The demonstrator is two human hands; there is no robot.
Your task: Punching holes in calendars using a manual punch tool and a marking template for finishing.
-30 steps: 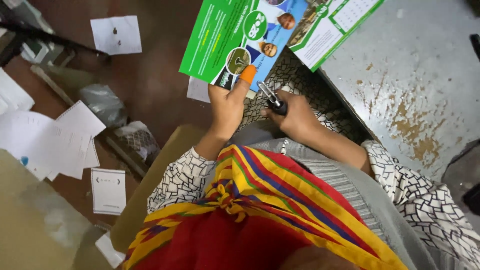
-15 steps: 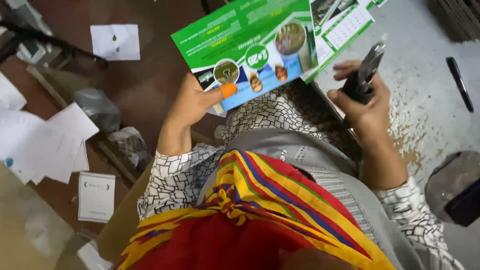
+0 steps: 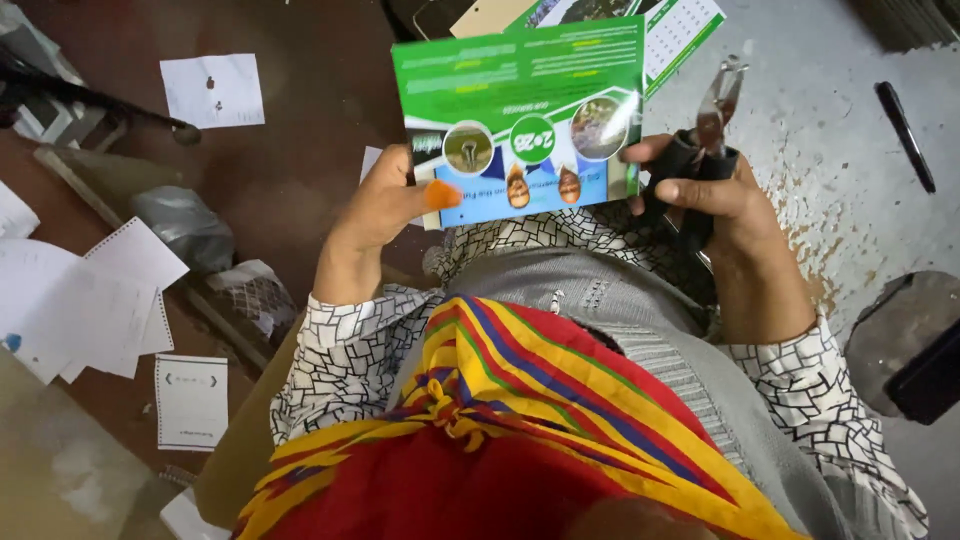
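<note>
Over the lap: a person seated, both hands raised in front of the chest, seen from above
Left hand (image 3: 385, 205): closed on the lower left corner of the card (image 3: 520, 115), thumb with an orange nail pressed on its face, fingers hidden behind it
Card: green, white and blue printed sheet with round pictures, held flat toward the camera, between the two hands
Right hand (image 3: 725, 205): fingers wrapped shut round the black handles of the pliers (image 3: 715, 110), fingertips touching the card's lower right edge
Pliers: metal tips pointing up and away, just beside the card's right edge; whether the tips are parted cannot be told
Second sheet (image 3: 680, 25): green and white print with a grid, behind the card at the top, partly covered by it
Clothes: black-and-white patterned sleeves, grey top, a red, yellow and blue cloth (image 3: 520, 430) across the lap
Right side: grey stained surface (image 3: 830, 130) with a black pen (image 3: 905, 135) lying on it, well apart from the hands
Left side: brown floor (image 3: 290, 150) strewn with white paper slips (image 3: 212, 90), a crumpled plastic bag (image 3: 185, 225) near them
</note>
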